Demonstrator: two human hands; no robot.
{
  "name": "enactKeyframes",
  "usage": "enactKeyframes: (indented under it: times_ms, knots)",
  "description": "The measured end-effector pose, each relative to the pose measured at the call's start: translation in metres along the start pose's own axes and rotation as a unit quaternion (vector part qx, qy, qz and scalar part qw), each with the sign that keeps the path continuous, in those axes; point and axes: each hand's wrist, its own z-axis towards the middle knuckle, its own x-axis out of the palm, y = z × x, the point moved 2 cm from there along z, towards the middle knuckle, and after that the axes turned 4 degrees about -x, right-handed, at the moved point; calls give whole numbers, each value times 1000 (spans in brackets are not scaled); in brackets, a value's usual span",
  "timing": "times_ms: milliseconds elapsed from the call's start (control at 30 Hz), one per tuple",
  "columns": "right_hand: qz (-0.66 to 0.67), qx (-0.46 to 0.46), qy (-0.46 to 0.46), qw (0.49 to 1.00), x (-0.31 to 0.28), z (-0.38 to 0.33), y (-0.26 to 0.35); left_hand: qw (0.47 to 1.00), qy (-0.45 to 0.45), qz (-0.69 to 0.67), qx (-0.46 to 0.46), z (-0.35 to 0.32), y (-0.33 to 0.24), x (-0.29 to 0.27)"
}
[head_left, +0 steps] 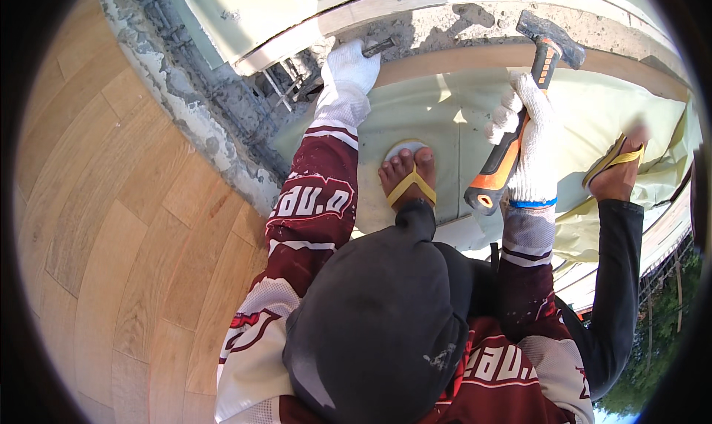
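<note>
In a white knit glove, my left hand (350, 68) is closed around a dark metal chisel (380, 47). One end of the chisel sticks out to the right of the fist; the lower end points left toward a rough gap in the concrete with exposed metal bars (279, 90). My right hand (528, 120), gloved too, grips a hammer (495, 168) by its orange and black handle. The hammer's dark steel head (550, 38) is raised at the upper right, apart from the chisel.
A broken concrete strip (193, 120) borders wood plank flooring (126, 253) on the left. A pale panel edge (356, 15) and a wooden strip (452, 59) run across the far side. Pale sheeting (460, 164) lies under my sandalled feet (412, 176). Greenery (660, 328) shows at lower right.
</note>
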Motion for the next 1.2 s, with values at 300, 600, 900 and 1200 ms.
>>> enactKeyframes:
  times_ms: [300, 600, 900, 1200]
  knots:
    - [-1, -293, -253, 922, 37, -12, 85, 999, -18, -7, 30, 1, 11, 6]
    - [-110, 77, 2, 991, 15, -25, -55, 998, 22, 52, 37, -5, 9, -5]
    - [-96, -435, -213, 869, 7, -31, 137, 992, 82, 89, 41, -5, 9, 0]
    - [-187, 71, 2, 980, 29, -36, -59, 994, 65, 80, 33, -13, 6, -8]
